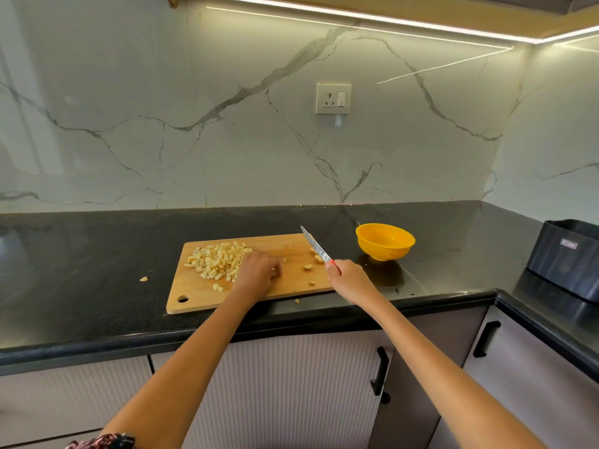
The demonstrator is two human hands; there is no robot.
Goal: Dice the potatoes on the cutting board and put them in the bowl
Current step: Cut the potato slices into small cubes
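Black counter (97, 286): diced potatoes (218, 259) just left of left-hand fingers (274, 268).

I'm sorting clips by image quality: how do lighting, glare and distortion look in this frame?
Head view: bright LED strip overhead, mirrored as glare streaks on the glossy marble backsplash; wide-angle lens bends the black counter edge; left hand on the cutting board is slightly motion-blurred; yellow bowl reflects faintly in the counter.

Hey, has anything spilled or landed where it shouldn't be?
Yes. One potato piece lies on the black counter left of the cutting board, and another stray piece sits just off the board's front edge. The yellow bowl looks empty.
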